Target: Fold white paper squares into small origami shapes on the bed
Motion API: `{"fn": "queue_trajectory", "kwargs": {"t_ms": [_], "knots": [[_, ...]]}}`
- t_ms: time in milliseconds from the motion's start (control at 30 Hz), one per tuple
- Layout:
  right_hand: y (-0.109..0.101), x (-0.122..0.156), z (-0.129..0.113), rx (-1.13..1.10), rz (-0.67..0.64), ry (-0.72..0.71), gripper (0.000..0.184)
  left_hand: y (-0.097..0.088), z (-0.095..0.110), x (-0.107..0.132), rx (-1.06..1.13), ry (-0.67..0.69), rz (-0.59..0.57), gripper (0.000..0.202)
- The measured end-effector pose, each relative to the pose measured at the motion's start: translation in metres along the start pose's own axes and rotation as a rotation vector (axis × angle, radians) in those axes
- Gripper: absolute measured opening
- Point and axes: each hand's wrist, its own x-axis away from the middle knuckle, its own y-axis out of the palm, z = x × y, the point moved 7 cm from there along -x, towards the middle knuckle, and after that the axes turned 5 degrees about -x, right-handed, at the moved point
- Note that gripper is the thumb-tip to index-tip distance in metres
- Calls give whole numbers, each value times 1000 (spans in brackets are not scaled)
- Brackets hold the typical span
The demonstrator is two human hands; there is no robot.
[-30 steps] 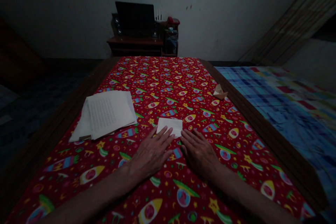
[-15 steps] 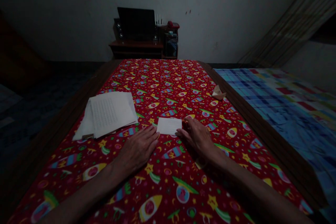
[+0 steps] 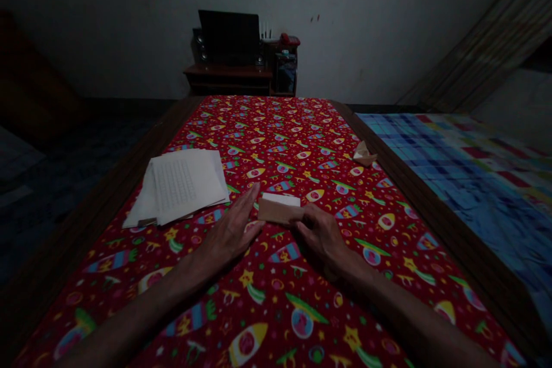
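Note:
A small folded paper (image 3: 279, 208) lies in the middle of a table covered with a red rocket-print cloth (image 3: 276, 144). Its near edge is lifted, so the brown underside faces me. My right hand (image 3: 321, 237) pinches that lifted edge at its right end. To the paper's left, my left hand (image 3: 230, 230) lies flat on the cloth with fingers stretched out, the fingertips close to the paper's left edge.
A stack of white sheets (image 3: 179, 185) lies at the left of the table. A small folded paper shape (image 3: 363, 154) sits near the right edge. A blue checkered surface (image 3: 466, 167) adjoins on the right. A dark cabinet with a screen (image 3: 235, 60) stands at the far wall.
Both hands lay flat below the paper a second ago. My right hand has since taken its near edge and lifted it up. My left hand has slid to the paper's left side.

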Motion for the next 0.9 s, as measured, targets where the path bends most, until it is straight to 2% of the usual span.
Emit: {"fn": "queue_trajectory", "kwargs": {"t_ms": [67, 133, 233, 300, 400, 500, 633, 700, 767, 900], "knots": [[-2, 1, -8, 50, 40, -96, 10, -6, 7, -4, 4, 21, 34, 73], [-5, 0, -16, 141, 87, -187, 12, -14, 16, -9, -3, 50, 66, 70], [-7, 0, -30, 350, 147, -341, 15, -22, 31, -14, -66, 127, 100, 55], [-4, 1, -38, 457, 128, -417, 17, -23, 38, -13, -118, 180, 124, 42], [3, 5, -45, 534, 32, -472, 19, -17, 42, -7, -170, 228, 116, 24], [5, 8, -54, 547, -21, -521, 21, -16, 47, -3, -231, 290, 108, 19], [-4, 7, -63, 529, 24, -555, 20, -31, 56, -5, -376, 395, 192, 19], [-7, 4, -61, 549, 58, -531, 18, -35, 55, -9, -426, 402, 218, 19], [-5, 2, -56, 572, 49, -506, 18, -31, 49, -12, -444, 366, 184, 18], [12, 1, -45, 572, -77, -510, 19, -6, 34, -9, -387, 296, 2, 18]]}}
